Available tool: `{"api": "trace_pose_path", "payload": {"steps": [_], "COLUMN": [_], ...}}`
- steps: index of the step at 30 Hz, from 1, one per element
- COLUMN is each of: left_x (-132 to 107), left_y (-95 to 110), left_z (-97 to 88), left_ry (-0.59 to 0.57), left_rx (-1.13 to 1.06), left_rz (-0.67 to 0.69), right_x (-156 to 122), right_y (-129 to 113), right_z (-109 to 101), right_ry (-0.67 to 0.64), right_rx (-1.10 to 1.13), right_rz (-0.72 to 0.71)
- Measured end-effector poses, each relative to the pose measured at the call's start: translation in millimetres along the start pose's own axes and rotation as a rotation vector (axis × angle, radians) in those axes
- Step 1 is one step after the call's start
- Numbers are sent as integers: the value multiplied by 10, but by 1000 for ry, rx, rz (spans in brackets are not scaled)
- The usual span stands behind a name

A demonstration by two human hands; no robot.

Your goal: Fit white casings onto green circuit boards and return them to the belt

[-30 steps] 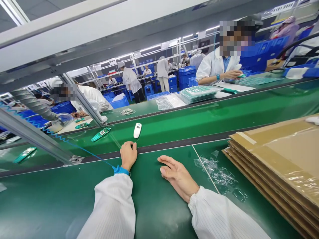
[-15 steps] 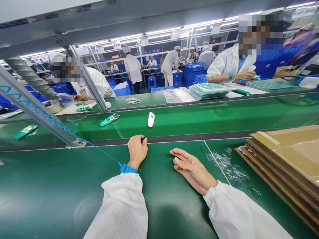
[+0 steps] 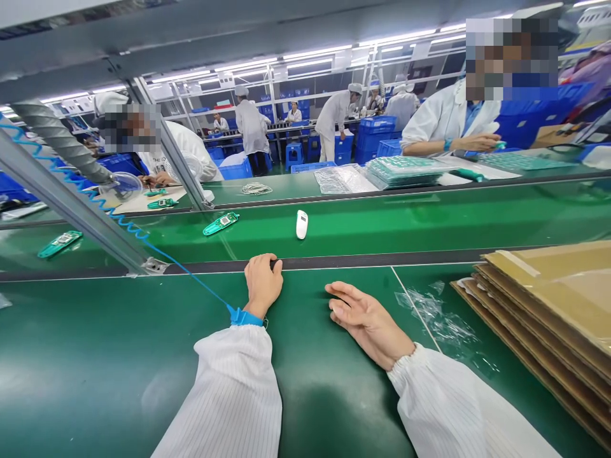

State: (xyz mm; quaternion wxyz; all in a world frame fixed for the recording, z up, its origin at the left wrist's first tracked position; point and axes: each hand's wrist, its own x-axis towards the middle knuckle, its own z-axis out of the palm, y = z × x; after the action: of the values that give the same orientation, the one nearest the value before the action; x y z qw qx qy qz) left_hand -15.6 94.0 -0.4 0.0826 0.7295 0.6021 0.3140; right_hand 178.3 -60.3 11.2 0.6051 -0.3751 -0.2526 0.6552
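Note:
My left hand point(image 3: 263, 283) rests at the black rail point(image 3: 334, 261) along the near side of the conveyor, its fingers bent over the edge and the thumb apart; nothing shows in it. A blue wrist strap point(image 3: 245, 317) with a coiled cord circles that wrist. To the right, my right hand point(image 3: 365, 318) hovers at the green table, palm turned inward, fingers loosely spread and holding nothing. Beyond my hands, a white oval handheld device point(image 3: 301, 225) with a small dark display lies on the green belt point(image 3: 405, 222). Left of it lie a green open housing with electronics point(image 3: 221, 224) and a similar one point(image 3: 60, 244).
Stacked flat cardboard point(image 3: 548, 286) occupies the right side, with crumpled clear plastic point(image 3: 439, 318) beside it. A slanted metal post point(image 3: 109, 229) stands at left. Across the belt are two co-workers in white coats, a stack of green trays point(image 3: 405, 170) and a cable bundle point(image 3: 256, 189).
The white device and the green housings have shifted to the right along the belt. Both my hands stay almost where they were, and the camera view has tilted slightly.

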Motion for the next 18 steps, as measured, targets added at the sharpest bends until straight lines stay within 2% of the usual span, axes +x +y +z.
{"api": "trace_pose_path", "payload": {"steps": [18], "left_x": [-3], "left_y": [3], "left_z": [-2], "left_ry": [0], "left_rx": [1], "left_rz": [-4], "right_x": [-7], "right_y": [-29], "right_z": [40], "right_ry": [22], "right_rx": [-50], "right_rz": [6]}}
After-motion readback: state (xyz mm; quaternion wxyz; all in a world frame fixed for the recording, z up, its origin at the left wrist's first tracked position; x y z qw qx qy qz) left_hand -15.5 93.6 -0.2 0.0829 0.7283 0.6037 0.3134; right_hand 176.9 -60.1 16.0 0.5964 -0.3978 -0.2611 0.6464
